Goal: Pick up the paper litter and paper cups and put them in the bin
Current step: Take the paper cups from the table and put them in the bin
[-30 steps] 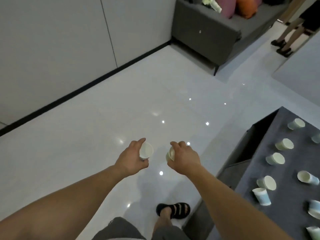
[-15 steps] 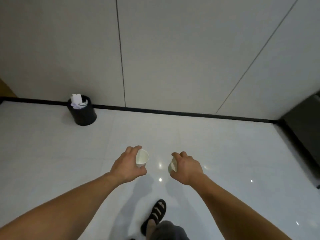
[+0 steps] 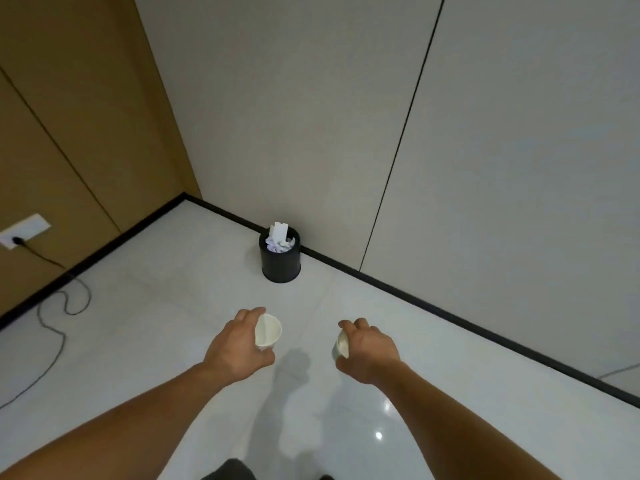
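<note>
A glossy white tiled floor [image 3: 166, 334] is reflecting small bright spots of light [image 3: 378, 435]. Pale grey wall panels [image 3: 311, 116] are meeting a tan wooden wall [image 3: 69, 116] in the corner, with a black skirting board [image 3: 450, 314] running along both. A white socket [image 3: 24, 230] is sitting low on the wooden wall, its black cable [image 3: 61, 336] trailing in loops across the floor.

Partly hidden from me
I see only a rim sliver of the paper cup [image 3: 341, 344] behind the right hand [image 3: 369, 351]; the paper litter [image 3: 280, 239] in the bin [image 3: 281, 265] is too small to sort.
</note>
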`<state>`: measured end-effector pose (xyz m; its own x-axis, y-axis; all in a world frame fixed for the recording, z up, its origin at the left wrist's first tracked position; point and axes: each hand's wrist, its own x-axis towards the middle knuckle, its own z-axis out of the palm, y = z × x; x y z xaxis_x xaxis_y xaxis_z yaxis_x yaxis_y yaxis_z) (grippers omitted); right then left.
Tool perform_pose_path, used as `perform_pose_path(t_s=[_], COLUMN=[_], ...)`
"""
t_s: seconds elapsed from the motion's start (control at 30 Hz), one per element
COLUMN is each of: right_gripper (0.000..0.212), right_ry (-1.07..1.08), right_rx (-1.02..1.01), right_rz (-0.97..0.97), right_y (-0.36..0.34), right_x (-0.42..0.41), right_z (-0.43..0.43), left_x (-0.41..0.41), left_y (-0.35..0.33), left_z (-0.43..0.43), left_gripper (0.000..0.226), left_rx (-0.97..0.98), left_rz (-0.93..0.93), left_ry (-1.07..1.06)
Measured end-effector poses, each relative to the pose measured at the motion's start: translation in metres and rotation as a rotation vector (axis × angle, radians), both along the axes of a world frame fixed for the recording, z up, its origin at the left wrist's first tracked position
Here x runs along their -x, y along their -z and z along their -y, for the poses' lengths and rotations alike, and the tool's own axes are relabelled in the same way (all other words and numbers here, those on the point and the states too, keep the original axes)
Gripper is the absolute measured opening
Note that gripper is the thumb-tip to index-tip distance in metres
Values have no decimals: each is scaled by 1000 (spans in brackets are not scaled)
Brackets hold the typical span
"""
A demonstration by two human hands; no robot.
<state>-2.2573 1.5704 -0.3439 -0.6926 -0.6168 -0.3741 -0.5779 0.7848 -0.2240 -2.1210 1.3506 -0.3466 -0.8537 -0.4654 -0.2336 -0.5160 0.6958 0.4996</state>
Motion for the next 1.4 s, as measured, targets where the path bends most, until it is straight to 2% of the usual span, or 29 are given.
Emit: perform_pose_path(t_s=[0.27, 0.63, 1.0, 1.1, 1.23, 1.4], right_gripper=[74, 76, 77, 77, 75, 73], right_ry=[-109, -5, 32, 44, 61, 105], right_rx=[-2, 29, 38, 59, 69, 57], right_rz=[14, 20, 147, 185, 203, 215], right_y=[16, 30, 90, 115, 164, 264], right_x=[105, 245, 390, 431, 473, 512], right_z=[107, 274, 382, 414, 445, 480], left_x=[73, 239, 394, 432, 482, 536], left_y=[25, 39, 87, 113, 164, 269], left_z=[87, 257, 356, 382, 412, 434], left_gripper=[89, 87, 90, 93, 85, 82], left_rx=[-111, -46, -38, -66, -9, 24], left_rz=[-1, 4, 80, 95, 105, 65], left_ry=[-175, -25, 74, 92, 104, 95])
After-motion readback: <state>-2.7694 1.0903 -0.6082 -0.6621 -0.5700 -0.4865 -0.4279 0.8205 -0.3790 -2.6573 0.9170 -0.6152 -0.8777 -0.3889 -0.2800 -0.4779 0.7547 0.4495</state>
